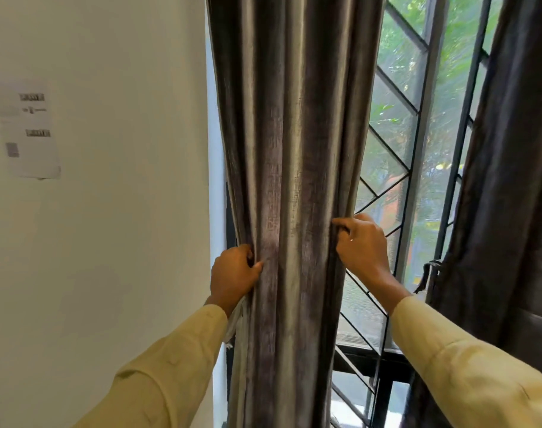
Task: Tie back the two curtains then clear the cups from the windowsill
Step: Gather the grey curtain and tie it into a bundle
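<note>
The left curtain (pixel 294 149), grey-brown with a sheen, hangs gathered in folds in front of me. My left hand (pixel 234 274) grips its left edge at waist height, fingers curled into the fabric. My right hand (pixel 360 245) grips its right edge slightly higher, fingers curled round the fold. A pale strip of cloth (pixel 236 322) hangs below my left wrist. The right curtain (pixel 504 180), darker, hangs at the far right with a dark tie-back loop (pixel 430 270) at its inner edge. No cups or windowsill top are in view.
A window (pixel 418 149) with a black metal grille and diagonal bars lies between the curtains, green trees outside. A white wall (pixel 124 211) fills the left side, with a printed paper sheet (pixel 28 128) stuck on it.
</note>
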